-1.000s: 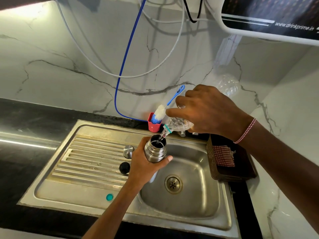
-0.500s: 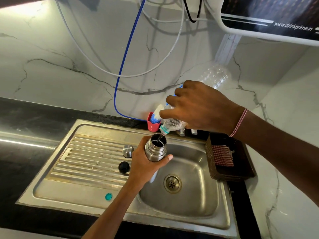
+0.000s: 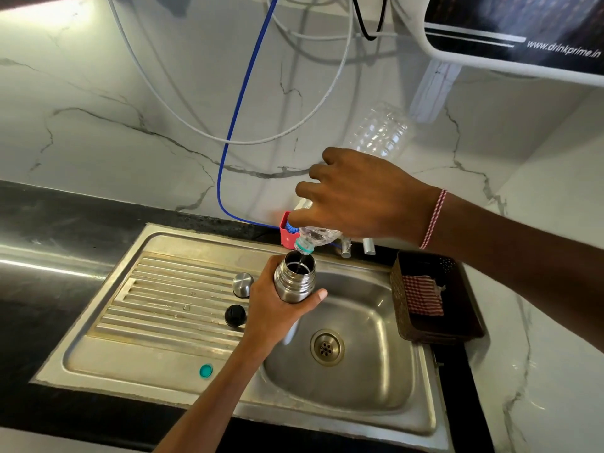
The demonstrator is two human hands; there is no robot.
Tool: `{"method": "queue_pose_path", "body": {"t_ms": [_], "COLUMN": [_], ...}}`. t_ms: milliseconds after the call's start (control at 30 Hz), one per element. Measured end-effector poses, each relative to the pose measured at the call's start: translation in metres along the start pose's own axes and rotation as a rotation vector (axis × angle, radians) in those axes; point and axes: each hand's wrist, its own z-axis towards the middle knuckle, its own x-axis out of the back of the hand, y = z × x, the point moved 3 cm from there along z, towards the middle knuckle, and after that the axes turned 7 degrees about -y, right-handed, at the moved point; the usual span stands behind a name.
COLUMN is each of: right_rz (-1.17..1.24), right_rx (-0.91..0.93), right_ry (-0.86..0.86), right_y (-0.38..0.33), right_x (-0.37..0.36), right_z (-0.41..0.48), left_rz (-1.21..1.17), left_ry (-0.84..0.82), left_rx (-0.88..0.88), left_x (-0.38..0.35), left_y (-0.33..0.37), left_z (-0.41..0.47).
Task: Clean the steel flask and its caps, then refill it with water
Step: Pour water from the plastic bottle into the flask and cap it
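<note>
My left hand (image 3: 273,313) grips the steel flask (image 3: 295,277) upright over the left edge of the sink basin, its mouth uncovered. My right hand (image 3: 356,197) holds a clear plastic bottle (image 3: 380,130) tipped steeply, its base up toward the wall and its neck just above the flask mouth. A thin stream of water runs from the neck into the flask. Two flask caps lie on the ribbed drainboard left of my left hand: a steel cap (image 3: 243,284) and a black cap (image 3: 235,315).
A small teal bottle cap (image 3: 206,370) lies on the drainboard's front. A red holder (image 3: 289,235) with a blue brush stands behind the sink (image 3: 366,387). A brown basket (image 3: 434,299) with a checked cloth sits right of the basin. Hoses hang from a wall purifier (image 3: 523,31).
My right hand has raised the bottle's base higher, tipping it more steeply. The flask and my left hand have stayed nearly where they were.
</note>
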Motion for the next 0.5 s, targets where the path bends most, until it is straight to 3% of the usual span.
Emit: {"method": "queue_pose_path", "body": {"t_ms": [500], "right_rz": [0.050], "right_rx": [0.006], "right_ry": [-0.008], "right_y": [-0.0026], "right_x": [-0.0044], "right_z": [0.0082], "left_rz": [0.010], "left_ry": [0.023], "left_rx": [0.016], "left_x": [0.0059], "left_y": [-0.0004], "left_z": [0.0043]}}
